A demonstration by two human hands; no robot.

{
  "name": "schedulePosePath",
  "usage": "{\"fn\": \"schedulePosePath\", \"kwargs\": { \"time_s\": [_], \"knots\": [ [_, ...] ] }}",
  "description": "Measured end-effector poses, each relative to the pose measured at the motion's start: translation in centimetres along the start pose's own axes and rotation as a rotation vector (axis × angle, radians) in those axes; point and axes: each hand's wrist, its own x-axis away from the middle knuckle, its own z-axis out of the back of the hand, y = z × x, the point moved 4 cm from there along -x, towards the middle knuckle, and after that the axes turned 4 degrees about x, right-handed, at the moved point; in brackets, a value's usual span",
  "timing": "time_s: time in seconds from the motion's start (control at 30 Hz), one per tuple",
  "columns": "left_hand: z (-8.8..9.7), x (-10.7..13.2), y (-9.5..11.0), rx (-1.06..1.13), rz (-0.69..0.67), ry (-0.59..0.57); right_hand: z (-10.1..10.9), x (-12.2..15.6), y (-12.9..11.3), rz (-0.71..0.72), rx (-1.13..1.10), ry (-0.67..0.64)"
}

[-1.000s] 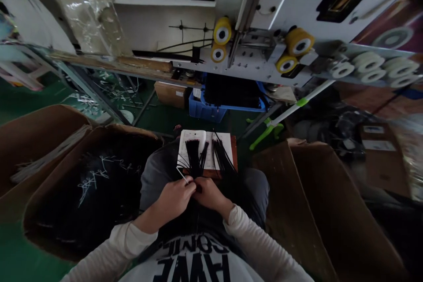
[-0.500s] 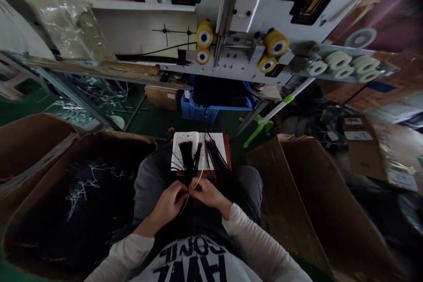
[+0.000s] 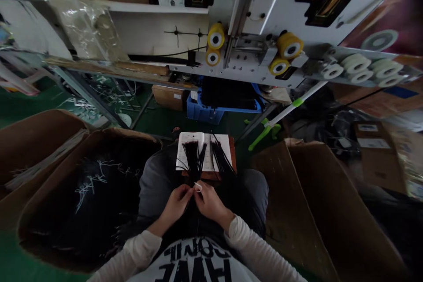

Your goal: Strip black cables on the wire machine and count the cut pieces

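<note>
Left hand [image 3: 176,205]: fingers narrow, pinched on the lower end of a black strand bundle [image 3: 193,158]; how firm the grip is, the view does not show.
Right hand [image 3: 209,202]: fingertips pinched at a thin white loop [image 3: 198,187], just beside the other hand's fingertips.
Bundle: fine, stiff-looking strands, fanned at the top, held upright over an open notebook [image 3: 190,152] on a reddish wooden board [image 3: 232,154], above the person's lap and grey trousers [image 3: 153,189].
Neighbour: a looser black sheaf [image 3: 221,161] lies just right of the bundle, drooping over the board.
Risk: the loop looks thin and slick — a slack pinch could let it slip, and loose strands could spread and catch in the sheaf.
Around: a cardboard box [image 3: 42,141] at the left holds dark tangles; behind stands a blue plastic crate [image 3: 201,112].
</note>
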Motion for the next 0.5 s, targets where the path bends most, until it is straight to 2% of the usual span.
{"fn": "schedulePosePath", "kwargs": {
  "time_s": [0.1, 0.2, 0.27, 0.4, 0.5],
  "knots": [
    [0.0, 0.7, -0.2, -0.109, -0.113, 0.128, 0.0, 0.7, 0.1, -0.085, -0.207, 0.118],
    [-0.1, 0.9, 0.0, -0.122, -0.170, 0.097, -0.2, 1.2, 0.4, -0.138, -0.345, 0.115],
    [0.0, 0.9, 0.9, -0.219, -0.258, 0.041, -0.1, 1.3, 0.5, -0.133, -0.384, 0.083],
    [1.3, 1.1, 3.8, -0.774, -0.568, -0.098, 0.9, 1.2, 0.7, -0.102, -0.324, 0.037],
    [3.4, 1.2, 4.8, -1.111, -0.687, -0.100, 1.9, 1.6, 1.2, -0.124, -0.262, 0.084]
  ]
}}
